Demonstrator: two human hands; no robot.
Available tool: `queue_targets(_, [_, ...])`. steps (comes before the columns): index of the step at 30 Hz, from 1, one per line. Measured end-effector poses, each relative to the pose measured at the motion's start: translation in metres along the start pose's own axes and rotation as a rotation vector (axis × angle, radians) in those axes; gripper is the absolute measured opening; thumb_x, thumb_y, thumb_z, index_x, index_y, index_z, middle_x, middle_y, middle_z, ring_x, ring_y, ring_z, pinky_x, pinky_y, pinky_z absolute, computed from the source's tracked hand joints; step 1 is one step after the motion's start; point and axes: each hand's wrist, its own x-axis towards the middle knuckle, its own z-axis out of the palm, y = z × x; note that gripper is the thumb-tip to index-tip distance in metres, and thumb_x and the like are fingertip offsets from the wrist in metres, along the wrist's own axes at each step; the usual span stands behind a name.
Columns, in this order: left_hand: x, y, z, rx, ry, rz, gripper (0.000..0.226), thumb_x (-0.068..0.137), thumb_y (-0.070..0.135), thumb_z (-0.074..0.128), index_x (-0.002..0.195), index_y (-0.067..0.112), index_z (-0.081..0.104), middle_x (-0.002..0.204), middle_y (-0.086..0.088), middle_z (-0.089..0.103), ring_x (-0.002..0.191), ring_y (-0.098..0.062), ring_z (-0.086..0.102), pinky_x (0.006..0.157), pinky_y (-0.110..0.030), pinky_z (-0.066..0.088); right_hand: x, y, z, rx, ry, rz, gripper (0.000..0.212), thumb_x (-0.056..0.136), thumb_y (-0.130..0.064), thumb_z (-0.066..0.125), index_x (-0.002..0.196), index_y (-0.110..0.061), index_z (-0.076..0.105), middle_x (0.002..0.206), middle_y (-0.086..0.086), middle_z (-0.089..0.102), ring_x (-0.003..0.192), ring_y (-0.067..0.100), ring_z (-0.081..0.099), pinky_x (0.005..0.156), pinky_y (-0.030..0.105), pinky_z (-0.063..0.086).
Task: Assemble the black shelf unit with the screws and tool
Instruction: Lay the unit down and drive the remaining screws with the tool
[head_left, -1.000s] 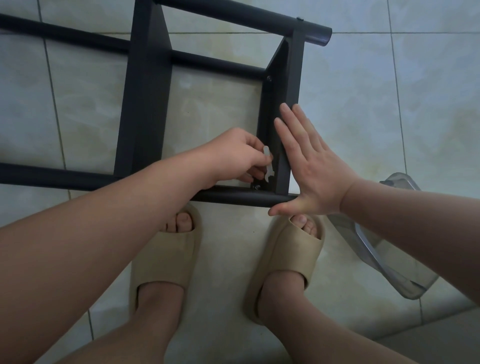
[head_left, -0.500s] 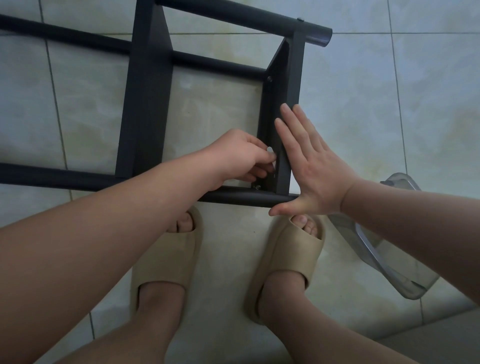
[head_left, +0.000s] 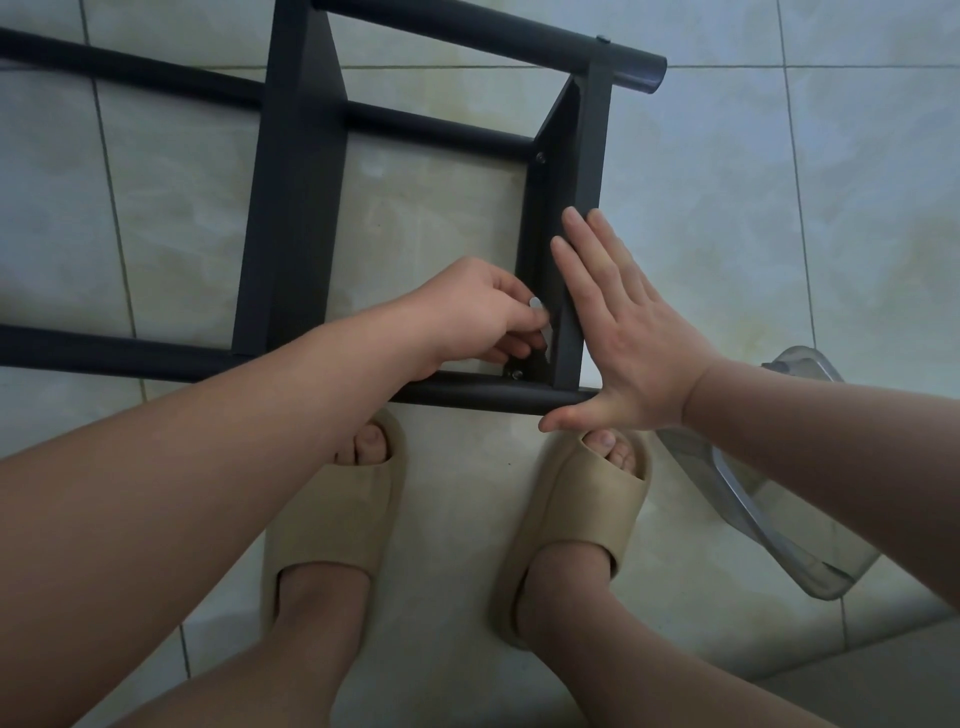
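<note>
A: Hand pose?
B: Left hand (head_left: 478, 317) comes in from the lower left, with the forearm crossing the near tube (head_left: 467, 396) of the shelf unit (head_left: 296, 197), knuckles up. Its fingers (head_left: 511, 291) are curled tight and pinch a small silver tool (head_left: 535, 302). The tool's round end pokes out at the fingertips.
A: Right?
B: Right hand (head_left: 628, 338) is flat, fingers straight and together, pressed on the outer face of the end panel (head_left: 587, 156). Thumb (head_left: 566, 420) is spread wide along the tube's end. It holds nothing.
A: Screw?
B: One screw (head_left: 516, 374) sits just below the left fingertips, in the inside corner where panel meets tube. Can't tell if the tool tip is seated in it, the fingers hide that.
A: Shelf unit?
B: Lying on the tiled floor (head_left: 857, 208), with the end panel between the two sets of fingers. Beige slippers (head_left: 332, 519) are just this side of the thumb. A clear plastic container (head_left: 810, 545) is under the right forearm.
A: Change versus a second ago?
B: Small. Back then more of the tool showed below the left fingertips. Now they cover most of it, and the hand sits a touch nearer the panel. Right hand and shelf unit are unchanged.
</note>
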Motion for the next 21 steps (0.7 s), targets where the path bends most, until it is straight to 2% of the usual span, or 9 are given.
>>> queue_targets(14, [0.0028, 0.0001, 0.0029, -0.139, -0.061, -0.097, 0.009, 0.098, 0.017, 0.063, 0.09, 0.013, 0.063, 0.074, -0.003, 0.075, 0.069, -0.014, 0.072, 0.071, -0.031, 0.058, -0.0002, 0.0015, 0.0027, 0.002, 0.023, -0.008, 0.137, 0.072, -0.096, 0.042, 0.159, 0.002, 0.004, 0.167, 0.022, -0.002, 0.155, 0.038, -0.007, 0.124, 0.058, 0.013])
queue_targets(21, [0.0016, 0.0001, 0.0039, -0.058, -0.075, -0.092, 0.017, 0.102, 0.013, 0.055, 0.086, 0.013, 0.061, 0.072, -0.002, 0.073, 0.066, -0.015, 0.067, 0.072, -0.031, 0.056, 0.0, 0.0008, 0.0019, 0.005, 0.016, -0.008, 0.137, 0.072, -0.095, 0.044, 0.159, 0.003, 0.005, 0.167, 0.022, -0.002, 0.155, 0.038, -0.007, 0.124, 0.058, 0.013])
